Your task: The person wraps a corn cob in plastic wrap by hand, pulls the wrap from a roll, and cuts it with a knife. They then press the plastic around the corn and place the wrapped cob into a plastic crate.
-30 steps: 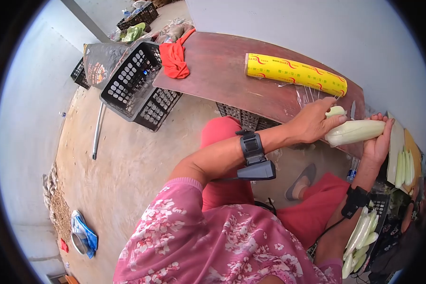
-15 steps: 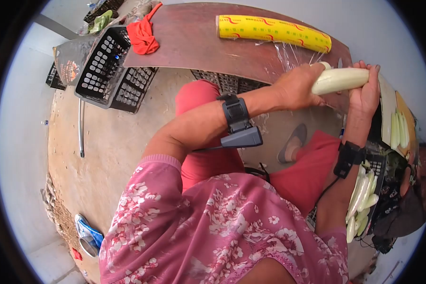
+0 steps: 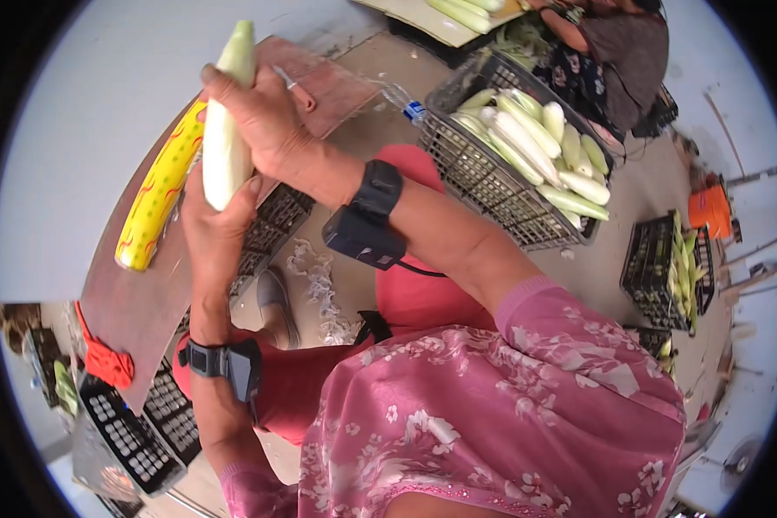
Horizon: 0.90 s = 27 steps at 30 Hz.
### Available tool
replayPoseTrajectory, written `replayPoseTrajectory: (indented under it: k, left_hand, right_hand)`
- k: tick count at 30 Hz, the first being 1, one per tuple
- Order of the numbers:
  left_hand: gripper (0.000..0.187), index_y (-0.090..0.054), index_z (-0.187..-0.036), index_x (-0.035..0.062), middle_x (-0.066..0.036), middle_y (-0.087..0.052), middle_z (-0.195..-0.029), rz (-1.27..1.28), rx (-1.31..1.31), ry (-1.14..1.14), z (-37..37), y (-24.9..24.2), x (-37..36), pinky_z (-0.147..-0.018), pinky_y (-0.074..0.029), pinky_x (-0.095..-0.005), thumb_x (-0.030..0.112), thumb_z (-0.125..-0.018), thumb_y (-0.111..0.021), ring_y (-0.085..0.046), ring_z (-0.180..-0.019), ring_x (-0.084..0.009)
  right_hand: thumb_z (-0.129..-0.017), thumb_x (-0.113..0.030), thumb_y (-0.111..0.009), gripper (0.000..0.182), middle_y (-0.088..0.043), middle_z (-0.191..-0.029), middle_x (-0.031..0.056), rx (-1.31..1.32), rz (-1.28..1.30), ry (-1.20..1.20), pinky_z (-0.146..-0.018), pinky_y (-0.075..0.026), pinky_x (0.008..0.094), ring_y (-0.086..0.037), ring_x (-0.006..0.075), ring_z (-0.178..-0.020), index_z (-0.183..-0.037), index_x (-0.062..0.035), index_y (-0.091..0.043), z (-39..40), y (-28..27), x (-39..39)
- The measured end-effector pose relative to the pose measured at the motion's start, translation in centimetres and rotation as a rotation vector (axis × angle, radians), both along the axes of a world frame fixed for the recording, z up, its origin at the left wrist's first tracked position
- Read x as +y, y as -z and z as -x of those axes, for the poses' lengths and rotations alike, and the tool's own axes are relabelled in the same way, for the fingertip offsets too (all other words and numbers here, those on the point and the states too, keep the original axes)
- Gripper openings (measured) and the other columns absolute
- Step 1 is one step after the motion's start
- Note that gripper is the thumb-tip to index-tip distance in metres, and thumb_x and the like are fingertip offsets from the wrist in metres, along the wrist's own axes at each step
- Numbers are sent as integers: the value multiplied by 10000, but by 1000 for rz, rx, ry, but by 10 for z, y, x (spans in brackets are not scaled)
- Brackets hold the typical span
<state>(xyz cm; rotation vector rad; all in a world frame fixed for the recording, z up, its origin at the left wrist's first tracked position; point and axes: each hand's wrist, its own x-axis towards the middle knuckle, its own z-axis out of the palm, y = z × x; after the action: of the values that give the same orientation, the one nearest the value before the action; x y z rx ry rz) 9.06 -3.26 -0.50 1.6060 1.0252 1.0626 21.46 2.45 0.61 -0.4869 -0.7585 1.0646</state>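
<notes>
A long, smooth, pale green-white vegetable (image 3: 223, 160), greener at its narrow tip, is held lengthwise over the table in the head view. My right hand (image 3: 268, 121) is closed around its upper part, thumb across the front. My left hand (image 3: 216, 220) grips its lower end from below, fingers partly hidden behind it. Close to my right hand, a small knife (image 3: 302, 97) with a reddish-brown handle lies on the reddish-brown table (image 3: 134, 315). Left of my hands rests a yellow roll of cling film (image 3: 157, 203) with red print.
A black crate (image 3: 492, 186) holds several similar pale vegetables. A person (image 3: 617, 65) sits beyond it, by a board (image 3: 423, 19) bearing more. Another crate (image 3: 652, 268) stands at right. A red cloth (image 3: 108, 363) hangs at the table's corner. Pale shreds (image 3: 324, 298) litter the floor.
The view has swung to the right, bringing the full crate and the person into sight. The vegetable has turned from crosswise to nearly upright in view, still in both hands.
</notes>
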Motion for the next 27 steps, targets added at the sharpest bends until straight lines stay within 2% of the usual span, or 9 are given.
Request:
replayPoseTrajectory:
  k: [6, 12, 13, 14, 15, 18, 21, 24, 27]
  left_hand:
    - [544, -501, -1258, -36, -60, -610, -1021, -88, 88, 54, -5, 2, 3, -747, -490, -243, 146, -790, -709, -579, -866, -112]
    - [687, -414, -1343, -30, -247, -583, -1187, -375, 388, 43, -19, 9, -2, -940, -458, -379, 132, -765, -749, -597, -1065, -335]
    - [712, -381, -1361, -32, -250, -560, -1198, -464, 455, 37, -23, 8, -5, -934, -458, -399, 127, -772, -748, -588, -1047, -393]
    - [677, -402, -1359, -18, -217, -581, -1179, -539, 486, 7, -26, 7, -6, -931, -466, -358, 85, -779, -736, -599, -1076, -290]
    - [676, -401, -1359, -10, -214, -577, -1169, -578, 518, -6, -25, 7, -6, -910, -475, -375, 86, -779, -735, -600, -1054, -318]
    - [678, -401, -1357, 8, -208, -569, -1127, -658, 568, -21, -17, 9, -3, -856, -493, -408, 90, -775, -739, -596, -1000, -365]
    - [747, -368, -1384, 40, -195, -550, -1101, -700, 611, -34, -11, 11, 3, -781, -511, -427, 62, -735, -739, -601, -948, -383]
    - [778, -358, -1394, 58, -185, -540, -1097, -718, 631, -41, -9, 9, 3, -754, -519, -434, 49, -716, -740, -604, -931, -385]
    - [703, -399, -1358, 36, -197, -557, -1101, -670, 631, -22, -12, 4, 0, -790, -510, -428, 71, -743, -739, -597, -969, -386]
  right_hand:
    - [-791, -252, -778, 381, -610, -739, 77, 115, -43, -79, -590, -541, 326, -626, 180, -650, -964, -5, -545, -28, -2, -3]
    - [-821, -125, -723, 253, -611, -720, 110, 227, 54, 34, -549, -544, 356, -610, 221, -566, -960, -22, -538, -80, -9, -20]
    - [-812, -117, -723, 275, -623, -764, 117, 206, 38, 23, -571, -545, 362, -623, 225, -619, -995, -23, -541, -86, -10, -19]
    - [-803, -108, -723, 302, -634, -809, 123, 183, 32, 23, -593, -546, 367, -635, 229, -672, -1031, -24, -544, -97, -9, -20]
    - [-795, -100, -724, 333, -645, -853, 130, 161, 27, 25, -615, -548, 372, -648, 233, -725, -1067, -26, -548, -110, -6, -20]
    - [-896, -104, -637, 162, -623, -818, 99, 306, -282, -340, -689, -514, 351, -601, 190, -658, -1006, -33, -541, -196, 20, 15]
    - [-973, -197, -556, 114, -602, -788, 17, 182, -175, -50, -628, -476, 314, -543, 144, -609, -993, -86, -570, -197, -24, -28]
    - [-848, -83, -680, 310, -648, -1005, 95, -316, -189, 133, -756, -476, 345, -631, 200, -814, -1121, -31, -541, -196, -45, -56]
    - [-744, -136, -769, 534, -644, -1063, 119, -1374, -385, 531, -786, -489, 413, -628, 253, -969, -1219, -67, -533, -164, -61, -88]
